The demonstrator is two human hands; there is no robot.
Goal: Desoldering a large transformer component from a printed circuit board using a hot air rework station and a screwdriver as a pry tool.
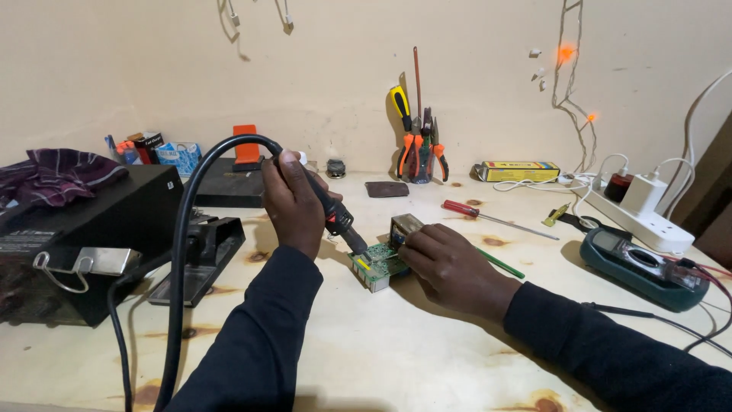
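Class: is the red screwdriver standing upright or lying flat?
Lying flat: the screwdriver rests lengthwise on the table, beyond the right hand.

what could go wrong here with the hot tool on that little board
1. The right hand steadies the green circuit board close to the nozzle of the hot tool in the left hand, so a slip might burn its fingers.
2. The tool's thick black hose arcs over the bench; a snag could tug the nozzle off target.
3. The wooden bench already shows dark marks; heat may mark it again.

two hands (pixel 293 202) (pixel 450 267), one circuit board (pixel 379 265)
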